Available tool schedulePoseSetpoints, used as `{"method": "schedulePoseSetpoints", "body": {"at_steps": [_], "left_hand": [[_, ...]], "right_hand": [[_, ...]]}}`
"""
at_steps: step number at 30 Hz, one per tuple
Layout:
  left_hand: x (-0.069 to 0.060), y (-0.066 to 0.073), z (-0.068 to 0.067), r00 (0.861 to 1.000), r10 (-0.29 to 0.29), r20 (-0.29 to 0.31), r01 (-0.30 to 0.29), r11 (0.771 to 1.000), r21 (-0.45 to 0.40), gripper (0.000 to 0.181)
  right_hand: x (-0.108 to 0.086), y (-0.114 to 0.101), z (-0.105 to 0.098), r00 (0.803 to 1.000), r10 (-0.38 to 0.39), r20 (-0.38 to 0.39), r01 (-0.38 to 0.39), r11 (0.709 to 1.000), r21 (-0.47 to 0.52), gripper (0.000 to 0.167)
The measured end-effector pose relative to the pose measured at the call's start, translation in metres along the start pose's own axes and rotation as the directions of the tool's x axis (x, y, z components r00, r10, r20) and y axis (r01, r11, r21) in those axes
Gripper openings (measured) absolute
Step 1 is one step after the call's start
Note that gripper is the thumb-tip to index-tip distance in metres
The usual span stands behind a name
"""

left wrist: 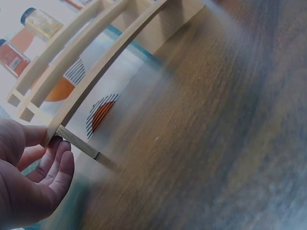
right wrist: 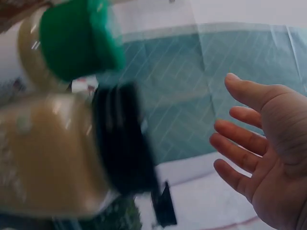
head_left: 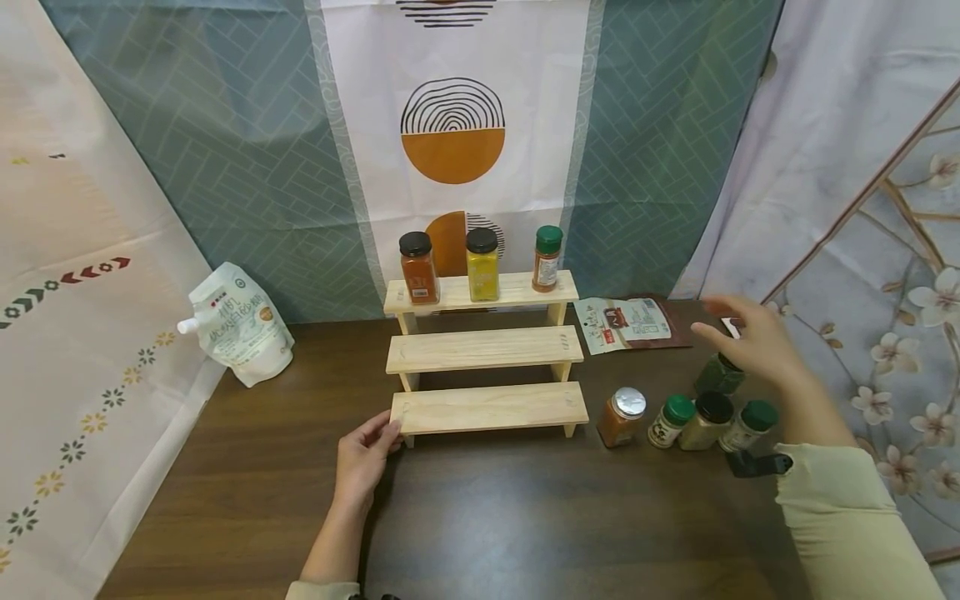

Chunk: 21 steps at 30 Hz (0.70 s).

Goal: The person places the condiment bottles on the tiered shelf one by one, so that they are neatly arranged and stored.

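My left hand (head_left: 363,460) pinches the left end of the lowest step of a pale wooden three-tier rack (head_left: 487,408). The left wrist view shows thumb and fingers around that step's corner. On the top tier stand a red-orange spice jar (head_left: 421,271), a yellow spice jar (head_left: 482,268) and a green-capped shaker (head_left: 547,260). Over the right side of the table, my right hand (head_left: 757,337) is held with fingers apart and nothing in it. Below it are a dark green jar (head_left: 718,377), a black-capped jar (head_left: 705,423) and a green-capped jar (head_left: 748,427).
Left of these jars stand another green-capped jar (head_left: 670,423) and a silver-lidded orange jar (head_left: 622,417). A flat packet (head_left: 626,323) lies behind them. At the back left, a white spouted pouch (head_left: 243,325) leans on the cloth. Patterned curtains (head_left: 667,125) border the wooden table (head_left: 480,517).
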<state>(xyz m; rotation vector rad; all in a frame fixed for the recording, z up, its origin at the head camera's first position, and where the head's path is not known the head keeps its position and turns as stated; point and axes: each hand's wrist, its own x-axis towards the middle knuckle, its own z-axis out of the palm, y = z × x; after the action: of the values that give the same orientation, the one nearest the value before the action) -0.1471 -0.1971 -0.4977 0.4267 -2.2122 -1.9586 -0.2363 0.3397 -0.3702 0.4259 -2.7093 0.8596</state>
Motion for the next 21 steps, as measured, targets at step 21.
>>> {"method": "schedulePoseSetpoints", "body": {"at_steps": [21], "left_hand": [[0.0, 0.0, -0.001, 1.0, -0.006, 0.012, 0.007, 1.0, -0.026, 0.037]], "right_hand": [[-0.022, 0.049, 0.002, 0.986, 0.014, 0.168, 0.018, 0.982, -0.188, 0.051]]}}
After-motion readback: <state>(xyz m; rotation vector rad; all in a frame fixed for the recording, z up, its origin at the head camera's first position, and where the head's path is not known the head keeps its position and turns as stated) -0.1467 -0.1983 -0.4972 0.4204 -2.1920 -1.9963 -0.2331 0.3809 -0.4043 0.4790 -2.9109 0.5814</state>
